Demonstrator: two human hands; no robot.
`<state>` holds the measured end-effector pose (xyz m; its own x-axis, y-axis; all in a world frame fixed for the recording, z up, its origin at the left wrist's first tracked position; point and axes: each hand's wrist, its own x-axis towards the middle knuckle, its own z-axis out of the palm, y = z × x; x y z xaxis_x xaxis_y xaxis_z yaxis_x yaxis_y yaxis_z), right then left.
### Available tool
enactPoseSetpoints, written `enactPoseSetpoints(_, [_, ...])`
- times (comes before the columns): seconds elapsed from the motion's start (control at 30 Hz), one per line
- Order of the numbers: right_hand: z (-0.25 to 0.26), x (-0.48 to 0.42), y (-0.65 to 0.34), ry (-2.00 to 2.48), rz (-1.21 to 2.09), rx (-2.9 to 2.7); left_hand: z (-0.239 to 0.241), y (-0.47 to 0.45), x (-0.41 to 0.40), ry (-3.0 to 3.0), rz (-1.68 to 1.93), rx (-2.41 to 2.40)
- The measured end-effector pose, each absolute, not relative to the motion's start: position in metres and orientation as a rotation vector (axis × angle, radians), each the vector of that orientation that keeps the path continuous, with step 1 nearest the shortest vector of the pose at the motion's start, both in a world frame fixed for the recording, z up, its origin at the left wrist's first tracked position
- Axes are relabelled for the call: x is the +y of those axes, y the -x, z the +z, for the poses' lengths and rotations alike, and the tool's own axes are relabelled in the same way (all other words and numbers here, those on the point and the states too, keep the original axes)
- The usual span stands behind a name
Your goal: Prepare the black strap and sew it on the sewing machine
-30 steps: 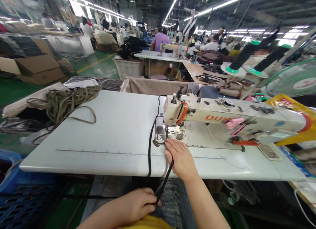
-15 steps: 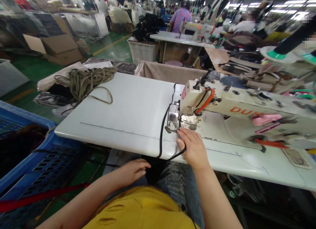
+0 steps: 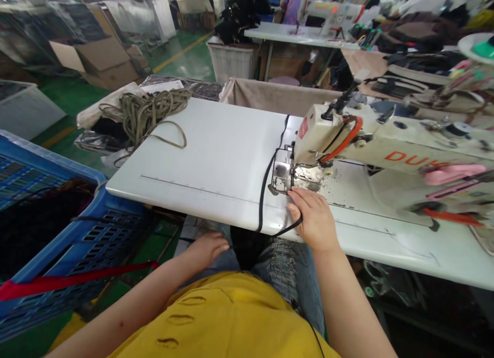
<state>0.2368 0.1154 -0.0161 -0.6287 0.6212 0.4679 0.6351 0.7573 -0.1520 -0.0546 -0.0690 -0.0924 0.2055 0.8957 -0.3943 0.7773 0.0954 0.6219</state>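
A cream sewing machine (image 3: 386,147) stands on a white table (image 3: 216,162). A black strap (image 3: 266,188) runs from the table's far edge past the metal presser foot (image 3: 281,177) and drops off the front edge. My right hand (image 3: 314,221) lies flat on the table just below the presser foot, pressing the strap's end with its thumb. Below the table edge, my left hand (image 3: 210,245) rests over my lap with fingers loosely spread, right beside the hanging black strap; it holds nothing that I can see.
A tangle of olive webbing (image 3: 142,113) lies at the table's far left corner. A blue plastic crate (image 3: 46,229) with a red strap (image 3: 77,281) stands at my left. A beige fabric bin (image 3: 270,95) sits behind the table. Other people work at machines further back.
My left hand has let go of the black strap and moved left onto my lap. The view has tilted down and left. My right hand stays by the presser foot.
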Motion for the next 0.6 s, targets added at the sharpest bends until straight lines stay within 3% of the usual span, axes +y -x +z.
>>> enactPoseSetpoints(0.27, [-0.017, 0.117, -0.237, 0.94, -0.018, -2.417, -0.018, 0.11, -0.089, -1.355, 0.444, 1.091])
enactPoseSetpoints(0.47, [-0.018, 0.116, -0.237, 0.952, -0.008, -2.413, -0.045, 0.105, -0.08, -1.461, 0.182, 1.516])
enactPoseSetpoints(0.6, [-0.018, 0.116, -0.237, 0.957, -0.033, -2.413, -0.064, 0.082, -0.073, -1.457, 0.205, 1.478])
